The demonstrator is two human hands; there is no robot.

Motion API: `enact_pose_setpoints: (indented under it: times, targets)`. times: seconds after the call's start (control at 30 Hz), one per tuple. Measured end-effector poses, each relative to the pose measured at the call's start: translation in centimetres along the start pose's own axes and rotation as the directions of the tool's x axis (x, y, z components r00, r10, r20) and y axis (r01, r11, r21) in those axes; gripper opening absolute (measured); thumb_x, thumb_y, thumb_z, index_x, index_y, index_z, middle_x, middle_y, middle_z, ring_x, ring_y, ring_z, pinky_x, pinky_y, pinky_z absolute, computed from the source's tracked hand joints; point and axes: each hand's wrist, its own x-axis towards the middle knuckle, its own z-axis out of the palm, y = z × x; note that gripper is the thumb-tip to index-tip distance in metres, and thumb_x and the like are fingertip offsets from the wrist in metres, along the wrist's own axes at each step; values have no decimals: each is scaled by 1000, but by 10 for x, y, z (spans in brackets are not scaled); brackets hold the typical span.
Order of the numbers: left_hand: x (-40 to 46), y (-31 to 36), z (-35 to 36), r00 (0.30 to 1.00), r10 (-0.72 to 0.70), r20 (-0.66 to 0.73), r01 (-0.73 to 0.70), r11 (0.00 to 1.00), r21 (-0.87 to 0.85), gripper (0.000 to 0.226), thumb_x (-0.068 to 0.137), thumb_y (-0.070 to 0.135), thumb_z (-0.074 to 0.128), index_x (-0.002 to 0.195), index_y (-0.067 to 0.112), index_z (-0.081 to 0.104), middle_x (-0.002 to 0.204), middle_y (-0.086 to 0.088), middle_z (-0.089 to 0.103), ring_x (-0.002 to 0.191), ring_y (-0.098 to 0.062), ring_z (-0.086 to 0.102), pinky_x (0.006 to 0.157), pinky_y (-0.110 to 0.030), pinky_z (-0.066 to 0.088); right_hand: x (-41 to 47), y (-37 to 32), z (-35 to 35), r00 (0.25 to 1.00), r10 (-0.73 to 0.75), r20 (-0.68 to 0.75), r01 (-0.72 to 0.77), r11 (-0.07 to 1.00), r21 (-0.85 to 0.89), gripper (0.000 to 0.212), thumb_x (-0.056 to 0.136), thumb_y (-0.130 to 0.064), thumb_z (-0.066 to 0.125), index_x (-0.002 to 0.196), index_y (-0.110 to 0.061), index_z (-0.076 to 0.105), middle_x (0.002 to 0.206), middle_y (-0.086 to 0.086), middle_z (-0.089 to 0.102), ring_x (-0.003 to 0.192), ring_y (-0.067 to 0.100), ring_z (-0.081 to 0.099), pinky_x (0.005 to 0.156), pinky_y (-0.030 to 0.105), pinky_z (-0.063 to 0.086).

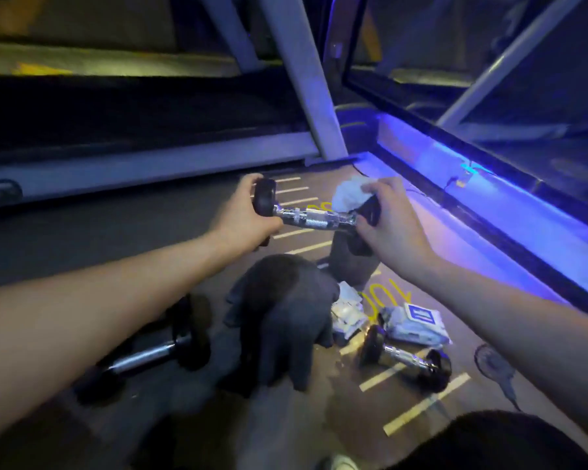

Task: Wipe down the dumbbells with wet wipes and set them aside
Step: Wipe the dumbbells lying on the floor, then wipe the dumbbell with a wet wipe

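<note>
Held in the air above the floor (pixel 82 239), the dumbbell (pixel 314 217) runs left-right between both hands: left hand (pixel 248 215) grips one head, right hand (pixel 392 220) presses a wipe (pixel 348 195) round the other.

Left hand (pixel 243 217) grips dumbbell (pixel 314 218); right hand (pixel 392 220) presses wipe (pixel 348 195).

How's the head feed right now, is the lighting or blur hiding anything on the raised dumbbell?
Head view: dim overall, with blue-violet glow from the strip light on the right. The raised dumbbell shows chrome glare on its handle; its black ends lose detail. The wipe and forearms are motion-soft. Wide-angle bending at the edges.
</note>
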Motion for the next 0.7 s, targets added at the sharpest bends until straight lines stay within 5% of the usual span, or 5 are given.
enact_pose_setpoints:
  times: [0.13, 0.27, 0.43, 0.53, 0.7]
  targets:
    - [2, -37, -25, 997, -78, -23, 78, 997, 1, 67, 71, 10, 69, 122, 43, 42, 89, -3, 70, 60, -30, 70, 47, -34, 55, 5, -19, 43, 998, 16, 61, -14, 999, -38, 45, 85, -13, 69, 128, -10, 54, 128, 7, 46, 104, 26, 58, 90, 41, 47]
    - [8, -70, -24, 989, -144, 35, 140, 986, 90, 77, 65, 19, 70, 132, 41, 40, 93, 1, 69, 60, -26, 71, 53, -36, 58, -15, -12, 83, 990, 72, 123, -75, 997, 22, 44, 85, -7, 71, 126, -5, 56, 127, 9, 47, 102, 13, 50, 83, 17, 33]
    - [9, -107, -7, 976, -170, 134, 164, 985, 55, 67, 78, 4, 70, 137, 19, 42, 107, -5, 62, 78, -18, 59, 61, -21, 48, -21, -2, 104, 972, 140, 187, -140, 990, -15, 43, 84, -12, 69, 125, -11, 56, 126, 2, 45, 101, 14, 51, 80, 26, 38]
    - [15, -124, -9, 968, -192, 161, 193, 981, 11, 74, 77, 8, 76, 140, 20, 41, 120, -10, 62, 92, -21, 61, 81, -34, 52, -16, -3, 107, 967, 141, 210, -138, 990, -30, 44, 85, -16, 68, 127, -12, 54, 126, 2, 43, 98, 25, 59, 80, 33, 45]
    - [8, -134, -11, 924, -318, 212, 350, 926, -140, 66, 80, 3, 72, 132, 31, 42, 108, -4, 58, 83, -23, 63, 66, -51, 60, -11, -4, 114, 959, 169, 230, -163, 986, -46, 50, 85, -20, 70, 131, -15, 53, 130, 1, 43, 103, 27, 60, 81, 35, 46]
